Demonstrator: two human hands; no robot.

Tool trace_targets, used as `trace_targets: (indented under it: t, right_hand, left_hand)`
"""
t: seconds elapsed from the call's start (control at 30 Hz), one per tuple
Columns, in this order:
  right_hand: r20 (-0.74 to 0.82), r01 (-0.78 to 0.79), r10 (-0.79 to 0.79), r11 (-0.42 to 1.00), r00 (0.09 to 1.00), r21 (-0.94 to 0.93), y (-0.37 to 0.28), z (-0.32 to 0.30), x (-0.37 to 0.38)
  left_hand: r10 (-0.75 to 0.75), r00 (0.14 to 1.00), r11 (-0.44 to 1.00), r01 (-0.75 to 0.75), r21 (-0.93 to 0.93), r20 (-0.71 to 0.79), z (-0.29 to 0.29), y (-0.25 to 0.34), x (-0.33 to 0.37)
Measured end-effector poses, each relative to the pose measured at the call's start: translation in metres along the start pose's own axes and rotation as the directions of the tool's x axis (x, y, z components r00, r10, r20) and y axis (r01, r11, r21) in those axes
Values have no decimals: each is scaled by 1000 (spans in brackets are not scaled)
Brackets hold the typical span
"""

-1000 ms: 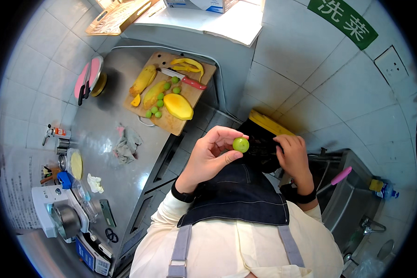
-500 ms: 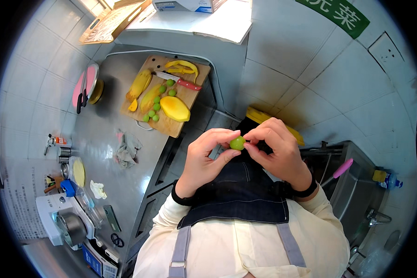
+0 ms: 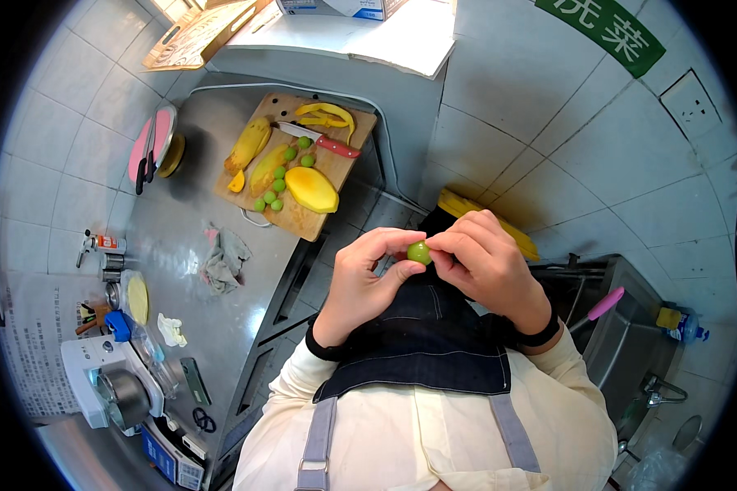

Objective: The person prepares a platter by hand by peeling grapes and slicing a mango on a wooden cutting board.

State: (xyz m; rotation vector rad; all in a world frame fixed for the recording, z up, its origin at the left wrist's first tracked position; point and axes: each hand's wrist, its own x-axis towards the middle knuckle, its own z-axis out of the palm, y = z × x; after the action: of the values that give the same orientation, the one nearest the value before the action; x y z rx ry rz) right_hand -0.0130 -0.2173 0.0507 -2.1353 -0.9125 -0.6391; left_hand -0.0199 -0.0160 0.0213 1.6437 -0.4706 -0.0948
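My left hand [image 3: 367, 278] pinches a round green grape [image 3: 418, 252] between thumb and forefinger, over the front of my dark apron. From the right, my right hand [image 3: 491, 266] has its thumb and forefinger pressed together against the grape's side; whatever lies between those tips is hidden. To the left, a wooden cutting board [image 3: 307, 222] lies on the steel counter. It bears several loose green grapes [image 3: 279, 185], a peeled mango half [image 3: 311, 190], yellow mango pieces [image 3: 250, 146], curled yellow peel [image 3: 327, 116] and a knife with a red handle [image 3: 337, 146].
A crumpled grey cloth [image 3: 223, 262] lies on the steel counter [image 3: 168, 245]. A stand mixer [image 3: 98, 376] and a phone [image 3: 195, 380] are at the lower left, a pink cake turntable [image 3: 162, 135] at the far left. On my right is a steel sink [image 3: 626, 344] with a pink-handled tool [image 3: 606, 303].
My right fingers have shifted slightly left, closer over the grape, covering more of its right side. My left hand keeps its pinch. The whole view has tilted a little.
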Motion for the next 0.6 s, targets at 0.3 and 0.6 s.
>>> trace_targets:
  t: [0.3, 0.6]
  right_hand:
    - [-59, -93, 101, 987, 993, 129, 3, -1, -1]
    - [78, -28, 23, 997, 997, 65, 8, -6, 1]
  left_hand:
    - [-47, 997, 971, 31, -237, -61, 8, 2, 5]
    - [88, 996, 981, -82, 179, -26, -1, 11, 7]
